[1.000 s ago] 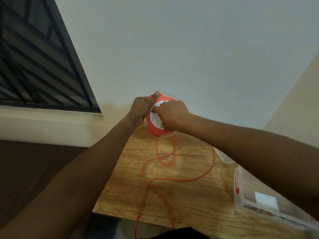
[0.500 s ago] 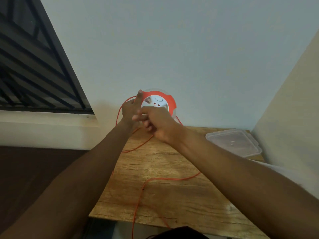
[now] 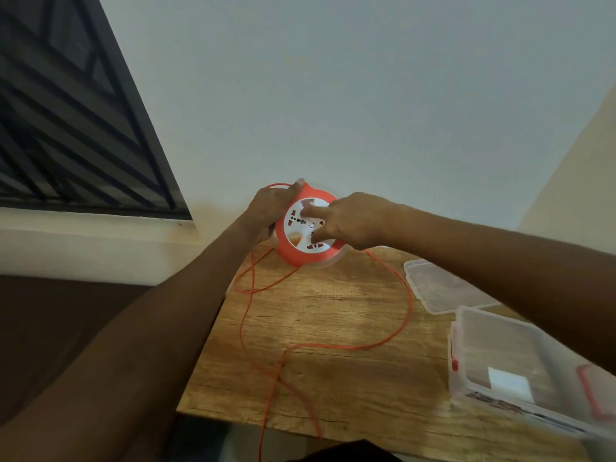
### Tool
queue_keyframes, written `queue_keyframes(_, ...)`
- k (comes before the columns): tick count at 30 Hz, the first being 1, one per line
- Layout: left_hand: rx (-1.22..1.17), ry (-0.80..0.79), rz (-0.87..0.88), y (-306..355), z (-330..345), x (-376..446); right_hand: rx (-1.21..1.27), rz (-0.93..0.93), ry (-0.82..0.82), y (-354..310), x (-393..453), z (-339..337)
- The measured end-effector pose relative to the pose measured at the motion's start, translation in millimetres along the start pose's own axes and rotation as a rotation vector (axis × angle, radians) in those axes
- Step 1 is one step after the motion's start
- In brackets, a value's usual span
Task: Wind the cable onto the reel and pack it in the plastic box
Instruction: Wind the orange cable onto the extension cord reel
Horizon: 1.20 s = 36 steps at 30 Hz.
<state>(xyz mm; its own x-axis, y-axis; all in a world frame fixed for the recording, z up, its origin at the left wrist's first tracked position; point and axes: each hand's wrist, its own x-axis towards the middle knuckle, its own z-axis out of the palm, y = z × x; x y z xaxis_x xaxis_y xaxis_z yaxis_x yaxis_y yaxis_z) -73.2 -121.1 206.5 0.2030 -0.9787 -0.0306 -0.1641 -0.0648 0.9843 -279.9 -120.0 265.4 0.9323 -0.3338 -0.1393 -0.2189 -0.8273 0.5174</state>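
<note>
Orange reel (image 3: 301, 251) | left hand (image 3: 270, 208) grips rim | right hand (image 3: 350, 221) fingers (image 3: 311, 211) on white face | no legible writing

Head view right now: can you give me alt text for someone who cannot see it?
Two bare hands hold a round orange-and-white cable reel upright above a wooden table: the left hand grips its rim, the right hand touches its white face. Loose orange cable loops across the table, beside a clear plastic box and its lid.
</note>
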Motion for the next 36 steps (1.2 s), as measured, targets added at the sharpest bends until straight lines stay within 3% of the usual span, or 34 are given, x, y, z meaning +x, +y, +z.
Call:
queue_keyframes(5, 0.088, -0.106, -0.015, 5, 15, -1, -0.141, -0.163, -0.013, -11, 1, -7)
queue_keyframes(12, 0.035, -0.205, -0.027, 2, 20, -1, -0.256, -0.127, -0.064, -10, 0, -13)
queue_keyframes(17, 0.025, -0.156, -0.029, 4, 20, 3, -0.264, -0.009, -0.115, -19, 3, -14)
queue_keyframes(23, 0.025, -0.108, -0.013, 2, 19, 3, -0.305, -0.026, 0.02, -17, 3, 1)
queue_keyframes(25, 0.009, -0.049, 0.01, 2, 24, 3, -0.152, 0.11, 0.073, -16, 7, 7)
queue_keyframes(29, -0.103, 0.124, 0.03, -2, 32, 3, 0.32, 0.567, 0.228, -16, 11, 21)
queue_keyframes(32, -0.079, 0.209, 0.075, -4, 38, 3, 0.88, 0.935, 0.34, -28, 16, 29)
queue_keyframes(34, -0.035, 0.237, 0.107, -9, 42, 1, 1.294, 1.066, 0.37, -36, 19, 35)
queue_keyframes(36, 0.015, 0.224, 0.119, -15, 42, 1, 1.619, 1.073, 0.33, -46, 18, 42)
